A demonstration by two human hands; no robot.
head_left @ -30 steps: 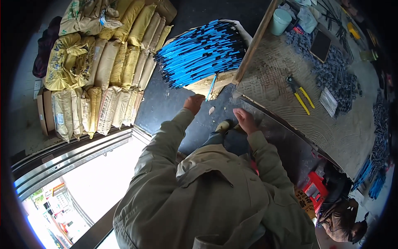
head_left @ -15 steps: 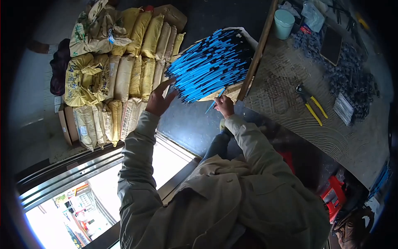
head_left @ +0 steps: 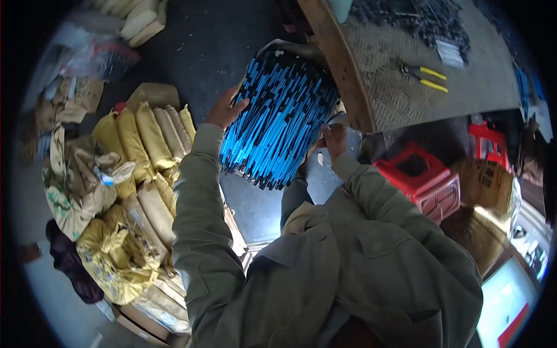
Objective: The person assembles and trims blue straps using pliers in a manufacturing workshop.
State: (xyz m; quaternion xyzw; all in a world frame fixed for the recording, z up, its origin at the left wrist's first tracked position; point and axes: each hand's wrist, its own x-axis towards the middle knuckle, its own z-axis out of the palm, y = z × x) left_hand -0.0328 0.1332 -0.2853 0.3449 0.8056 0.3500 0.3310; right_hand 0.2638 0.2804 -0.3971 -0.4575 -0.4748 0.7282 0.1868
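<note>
A thick heap of thin blue rods (head_left: 267, 130) with black ends lies in front of me, with a pale sack-like wrapping (head_left: 313, 53) around its far edge. My left hand (head_left: 223, 110) is at the heap's left side, thumb stretched out toward the rods and apart from the fingers, which are partly hidden. By the lower right side of the heap, my right hand (head_left: 335, 140) has its fingers drawn together. What they pinch, if anything, is too small and dark to name.
A worktable (head_left: 400, 95) with a wooden edge borders the heap on the right, carrying yellow-handled pliers (head_left: 426, 78) and many small dark pieces. Stacked filled sacks (head_left: 136, 151) stand at left. Red plastic stools (head_left: 412, 168) and a large brown sack (head_left: 484, 191) are at right.
My view has turned, so the sacks now sit lower left and the stools show at right. My left hand is farther up the heap's side. The blue rod in my right hand no longer shows.
</note>
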